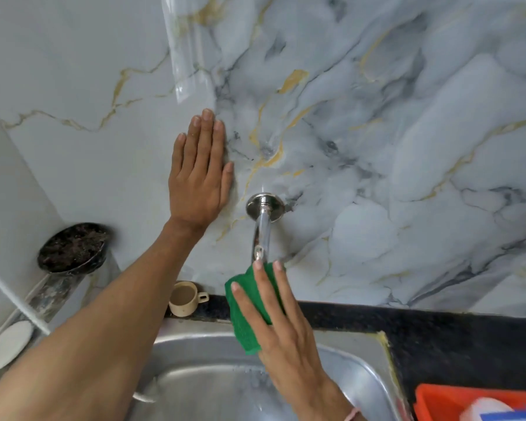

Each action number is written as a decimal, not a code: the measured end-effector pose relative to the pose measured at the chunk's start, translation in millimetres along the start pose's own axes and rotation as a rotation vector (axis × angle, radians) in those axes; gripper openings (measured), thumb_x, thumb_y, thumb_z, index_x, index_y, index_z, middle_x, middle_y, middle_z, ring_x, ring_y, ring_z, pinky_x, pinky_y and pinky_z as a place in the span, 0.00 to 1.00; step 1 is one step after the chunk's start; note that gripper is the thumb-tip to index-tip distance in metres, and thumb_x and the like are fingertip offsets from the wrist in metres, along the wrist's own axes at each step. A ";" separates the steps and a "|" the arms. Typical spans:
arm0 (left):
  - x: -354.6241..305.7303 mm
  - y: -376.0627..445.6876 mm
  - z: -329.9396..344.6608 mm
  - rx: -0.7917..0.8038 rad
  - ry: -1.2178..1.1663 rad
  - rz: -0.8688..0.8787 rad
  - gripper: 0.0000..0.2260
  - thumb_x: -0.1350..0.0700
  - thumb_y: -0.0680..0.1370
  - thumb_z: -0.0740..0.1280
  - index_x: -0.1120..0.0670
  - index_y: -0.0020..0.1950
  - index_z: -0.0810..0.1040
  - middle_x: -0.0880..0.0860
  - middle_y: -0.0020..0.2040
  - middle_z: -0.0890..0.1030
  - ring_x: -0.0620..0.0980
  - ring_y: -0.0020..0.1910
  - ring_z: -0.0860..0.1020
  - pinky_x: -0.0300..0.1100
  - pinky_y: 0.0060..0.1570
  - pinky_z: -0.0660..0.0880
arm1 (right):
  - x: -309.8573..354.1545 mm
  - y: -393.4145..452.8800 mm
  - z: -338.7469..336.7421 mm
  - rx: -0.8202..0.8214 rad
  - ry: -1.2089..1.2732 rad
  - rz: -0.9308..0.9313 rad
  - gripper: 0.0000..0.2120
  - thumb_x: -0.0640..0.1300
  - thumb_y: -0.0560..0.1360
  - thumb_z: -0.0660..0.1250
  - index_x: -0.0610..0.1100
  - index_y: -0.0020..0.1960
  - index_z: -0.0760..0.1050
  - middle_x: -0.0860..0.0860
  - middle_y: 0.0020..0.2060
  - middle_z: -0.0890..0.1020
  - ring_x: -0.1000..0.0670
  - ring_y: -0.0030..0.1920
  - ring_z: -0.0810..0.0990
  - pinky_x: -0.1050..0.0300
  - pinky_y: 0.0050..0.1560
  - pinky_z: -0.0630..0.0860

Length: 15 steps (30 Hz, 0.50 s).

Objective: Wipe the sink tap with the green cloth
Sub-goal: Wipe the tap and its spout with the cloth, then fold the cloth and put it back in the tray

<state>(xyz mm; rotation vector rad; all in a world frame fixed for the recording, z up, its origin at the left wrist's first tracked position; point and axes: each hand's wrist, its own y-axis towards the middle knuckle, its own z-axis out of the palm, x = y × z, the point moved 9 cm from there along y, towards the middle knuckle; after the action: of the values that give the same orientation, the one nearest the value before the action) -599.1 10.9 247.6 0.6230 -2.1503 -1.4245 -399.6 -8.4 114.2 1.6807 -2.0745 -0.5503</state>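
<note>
A chrome tap (263, 230) juts out of the marble wall from a round flange and runs down toward the steel sink (359, 369). My right hand (281, 323) presses the green cloth (243, 311) over the tap's lower part, which the cloth and fingers hide. The fingers lie spread across the cloth. My left hand (201, 174) rests flat on the wall, fingers together, left of the flange and holding nothing.
A small beige cup (184, 299) stands on the black counter edge behind the sink. At the left are a dark bowl (72, 247) and a white oval dish (5, 344). An orange tub (468, 402) sits at the bottom right on the black counter (453, 335).
</note>
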 end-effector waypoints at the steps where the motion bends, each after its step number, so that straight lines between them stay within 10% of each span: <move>1: -2.2 0.0 -6.5 0.070 -0.016 -0.023 0.27 0.52 0.87 0.53 0.61 0.84 0.55 0.62 0.83 0.60 0.58 0.84 0.57 0.56 0.83 0.62 | 0.0 -13.8 4.5 0.098 0.004 -0.003 0.42 0.34 0.65 0.78 0.46 0.77 0.68 0.41 0.80 0.64 0.35 0.79 0.61 0.44 0.65 0.81; 5: -18.3 -22.7 -50.6 0.323 -0.266 -0.199 0.25 0.52 0.87 0.56 0.62 0.82 0.61 0.62 0.83 0.61 0.58 0.82 0.62 0.53 0.81 0.66 | -39.5 -84.2 1.7 0.235 0.598 0.467 0.32 0.31 0.67 0.75 0.46 0.70 0.78 0.45 0.77 0.71 0.44 0.77 0.69 0.56 0.73 0.72; 9: -73.3 -98.8 -119.3 0.451 -0.664 -0.464 0.15 0.51 0.86 0.61 0.59 0.67 0.77 0.59 0.60 0.81 0.56 0.58 0.81 0.52 0.59 0.80 | -78.1 -181.7 -8.5 0.117 1.464 1.295 0.15 0.32 0.67 0.67 0.40 0.49 0.87 0.37 0.48 0.89 0.34 0.51 0.87 0.45 0.52 0.83; 12: -149.2 -171.1 -152.9 0.723 -0.984 -0.685 0.15 0.47 0.86 0.62 0.56 0.62 0.81 0.50 0.52 0.85 0.38 0.47 0.82 0.30 0.49 0.78 | -86.9 -234.5 -29.9 0.152 1.711 1.499 0.19 0.39 0.61 0.68 0.40 0.49 0.88 0.37 0.45 0.90 0.38 0.43 0.89 0.41 0.48 0.86; 15: -242.2 -245.8 -175.0 1.113 -1.286 -1.025 0.15 0.48 0.84 0.64 0.57 0.63 0.81 0.54 0.57 0.87 0.50 0.57 0.85 0.43 0.58 0.82 | -107.4 -276.1 -50.8 0.220 1.685 1.509 0.18 0.42 0.61 0.66 0.40 0.46 0.89 0.38 0.44 0.90 0.39 0.42 0.89 0.42 0.50 0.85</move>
<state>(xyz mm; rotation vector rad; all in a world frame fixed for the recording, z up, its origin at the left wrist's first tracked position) -276.1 -52.3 44.2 1.7043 -4.0779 -0.8279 -126.3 41.0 -0.7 -0.0988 -1.2597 1.1622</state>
